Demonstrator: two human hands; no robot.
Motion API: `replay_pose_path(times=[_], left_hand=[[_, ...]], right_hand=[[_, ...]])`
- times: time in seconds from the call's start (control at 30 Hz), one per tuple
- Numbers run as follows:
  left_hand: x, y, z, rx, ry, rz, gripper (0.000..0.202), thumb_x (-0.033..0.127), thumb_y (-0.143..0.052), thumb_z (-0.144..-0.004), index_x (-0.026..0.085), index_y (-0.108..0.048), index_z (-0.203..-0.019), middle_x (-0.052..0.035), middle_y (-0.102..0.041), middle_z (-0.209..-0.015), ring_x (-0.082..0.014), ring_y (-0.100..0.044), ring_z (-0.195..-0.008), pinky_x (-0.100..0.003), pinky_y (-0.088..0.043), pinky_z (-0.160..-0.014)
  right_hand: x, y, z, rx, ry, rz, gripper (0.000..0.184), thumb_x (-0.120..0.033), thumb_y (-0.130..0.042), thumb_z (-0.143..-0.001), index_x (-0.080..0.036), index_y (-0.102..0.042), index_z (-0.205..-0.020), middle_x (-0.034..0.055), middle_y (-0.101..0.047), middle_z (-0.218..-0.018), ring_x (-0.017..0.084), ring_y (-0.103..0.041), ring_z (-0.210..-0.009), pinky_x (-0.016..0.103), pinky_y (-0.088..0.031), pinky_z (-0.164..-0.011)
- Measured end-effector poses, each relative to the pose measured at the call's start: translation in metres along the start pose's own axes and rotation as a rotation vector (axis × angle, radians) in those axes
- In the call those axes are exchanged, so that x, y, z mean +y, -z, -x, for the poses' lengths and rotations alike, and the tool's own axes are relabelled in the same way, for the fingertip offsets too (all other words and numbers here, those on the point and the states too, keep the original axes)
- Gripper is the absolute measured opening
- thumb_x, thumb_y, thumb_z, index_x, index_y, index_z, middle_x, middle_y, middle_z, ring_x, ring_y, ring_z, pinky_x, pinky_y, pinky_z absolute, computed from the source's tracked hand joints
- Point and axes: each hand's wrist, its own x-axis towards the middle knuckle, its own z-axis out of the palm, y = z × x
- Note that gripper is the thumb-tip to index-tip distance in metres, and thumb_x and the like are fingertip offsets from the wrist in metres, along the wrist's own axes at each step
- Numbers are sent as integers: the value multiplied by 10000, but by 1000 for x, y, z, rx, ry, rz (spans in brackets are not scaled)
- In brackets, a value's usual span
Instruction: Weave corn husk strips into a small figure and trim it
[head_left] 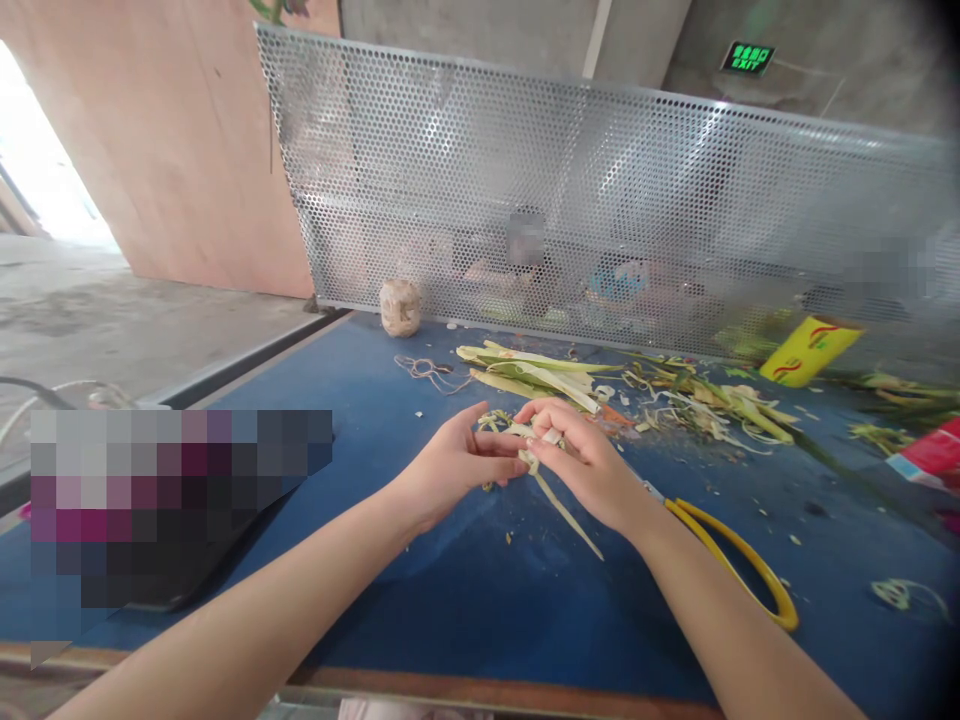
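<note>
Both hands meet over the middle of the blue table, working on a pale braided plant strip (pixel 529 460). My left hand (pixel 480 450) pinches it from the left between thumb and fingers. From the other side, my right hand (pixel 581 455) closes thumb and fingertips on the same strip. One loose end (pixel 574 518) slants down to the right below the hands. Part of the braid shows behind my left fingers; the exact grip points are partly hidden. Yellow-handled scissors (pixel 739 565) lie beside my right forearm, their blades mostly covered by it.
Pale green leaf strips (pixel 532 370) and plant scraps (pixel 712 400) lie behind the hands. A perforated metal screen (pixel 465 170) borders the table's far edge. There are also a whitish lump (pixel 400 308), a yellow roll (pixel 810 350), thin string (pixel 431 372) and a blurred-out dark object (pixel 180 510).
</note>
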Motion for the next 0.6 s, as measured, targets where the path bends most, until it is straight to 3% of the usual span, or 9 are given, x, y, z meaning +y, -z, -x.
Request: replay_pose_path(times=[0.27,0.33,0.43,0.53,0.6], left_hand=[[1,0,0,-30,-25,2,935,41,-700,-614,73,-151,-1371,-76,-696,-774,-107,-568,-593,-225,-380,-512],[2,-1,1,-19,-24,7,907,28,-684,-629,74,-159,-1367,-76,-695,-785,-94,-554,-566,-224,-381,-506],[6,-2,2,29,-28,48,871,-14,-657,-638,69,-174,-1359,-61,-693,-775,-85,-554,-558,-220,-399,-520],[8,-3,1,67,-56,110,864,-33,-659,-624,68,-202,-1350,-38,-688,-747,-85,-570,-585,-206,-409,-540],[10,-3,1,71,-84,143,863,-37,-665,-610,66,-221,-1344,-33,-686,-737,-76,-558,-567,-196,-398,-528]], right_hand=[[-1,0,1,-24,-23,-11,115,-274,-442,-842,-211,-449,-745,50,-508,-1040,196,-451,-1049,360,-340,-901],[-1,0,2,12,-21,-6,83,-301,-440,-849,-224,-465,-861,54,-494,-1078,198,-438,-1057,377,-319,-926],[2,0,2,172,-71,-21,268,-384,-407,-863,-235,-418,-1086,73,-456,-1145,201,-430,-1034,386,-325,-916],[10,2,-1,328,-125,-74,316,-461,-326,-880,-220,-458,-1036,59,-510,-966,188,-481,-881,347,-386,-798],[14,3,-3,337,-143,-142,334,-483,-303,-883,-222,-504,-935,31,-517,-804,171,-491,-732,314,-402,-677]])
